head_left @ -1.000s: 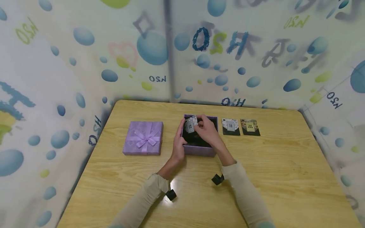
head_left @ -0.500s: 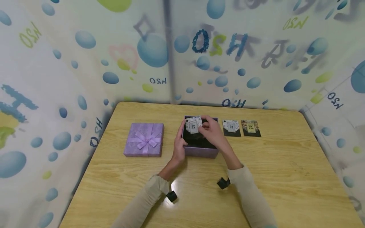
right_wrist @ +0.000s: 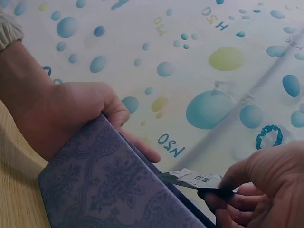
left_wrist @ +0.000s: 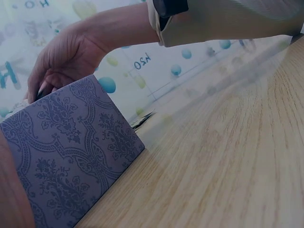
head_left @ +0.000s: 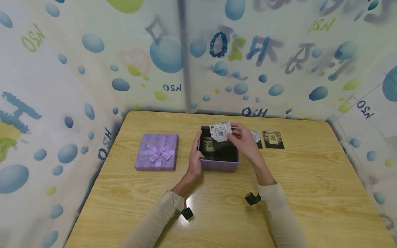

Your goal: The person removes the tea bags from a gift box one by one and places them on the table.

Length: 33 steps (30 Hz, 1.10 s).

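Observation:
An open purple patterned box (head_left: 220, 166) stands on the table with a dark inside. At its left wall my left hand (head_left: 195, 162) holds it, fingers along the outside and thumb at the near rim. Over the box, my right hand (head_left: 247, 141) pinches a flat sachet (head_left: 221, 132) by its right edge; it has a white marbled top and a dark lower part. Another sachet (head_left: 207, 144), dark with a gold label, lies inside the box at the left. In the right wrist view, the pinched sachet (right_wrist: 197, 179) shows nearly edge-on above the rim.
Left of the box lies a purple lid (head_left: 145, 162) with a ribbon bow. To its right, a white-and-black sachet (head_left: 257, 139) is partly hidden by the right hand, beside a gold-labelled sachet (head_left: 273, 139). Patterned walls surround the wooden table (head_left: 310, 193).
My right hand has drawn the white-topped sachet up and rightward from the box's left side, uncovering the gold-labelled one inside. The left hand has stayed on the box.

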Tool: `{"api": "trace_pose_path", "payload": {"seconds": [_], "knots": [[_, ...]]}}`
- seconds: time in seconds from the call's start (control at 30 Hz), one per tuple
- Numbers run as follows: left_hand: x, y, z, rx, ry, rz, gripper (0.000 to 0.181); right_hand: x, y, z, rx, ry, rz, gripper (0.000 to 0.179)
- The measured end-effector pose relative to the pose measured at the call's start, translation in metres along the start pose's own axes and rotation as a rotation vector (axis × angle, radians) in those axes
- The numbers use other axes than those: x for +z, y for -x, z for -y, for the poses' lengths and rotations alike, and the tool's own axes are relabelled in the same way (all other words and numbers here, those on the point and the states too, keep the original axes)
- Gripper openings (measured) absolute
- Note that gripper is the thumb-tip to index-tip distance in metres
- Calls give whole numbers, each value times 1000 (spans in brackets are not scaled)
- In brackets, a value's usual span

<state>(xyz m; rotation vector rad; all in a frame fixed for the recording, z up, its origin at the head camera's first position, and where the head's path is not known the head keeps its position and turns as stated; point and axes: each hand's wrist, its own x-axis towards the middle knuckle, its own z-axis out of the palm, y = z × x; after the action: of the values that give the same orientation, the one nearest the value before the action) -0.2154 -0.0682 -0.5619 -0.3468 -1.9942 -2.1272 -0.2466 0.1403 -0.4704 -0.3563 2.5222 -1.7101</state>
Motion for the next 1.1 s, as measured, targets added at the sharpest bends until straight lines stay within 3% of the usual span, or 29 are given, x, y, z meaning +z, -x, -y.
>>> {"api": "trace_pose_path", "payload": {"seconds": [0.63, 1.1], "knots": [[0, 0, -1, 35, -72, -3, 87, -34, 7, -21, 60, -121, -185, 40], [0, 2, 1, 60, -76, 3, 84, -85, 17, -45, 162, -192, -384, 49]]}}
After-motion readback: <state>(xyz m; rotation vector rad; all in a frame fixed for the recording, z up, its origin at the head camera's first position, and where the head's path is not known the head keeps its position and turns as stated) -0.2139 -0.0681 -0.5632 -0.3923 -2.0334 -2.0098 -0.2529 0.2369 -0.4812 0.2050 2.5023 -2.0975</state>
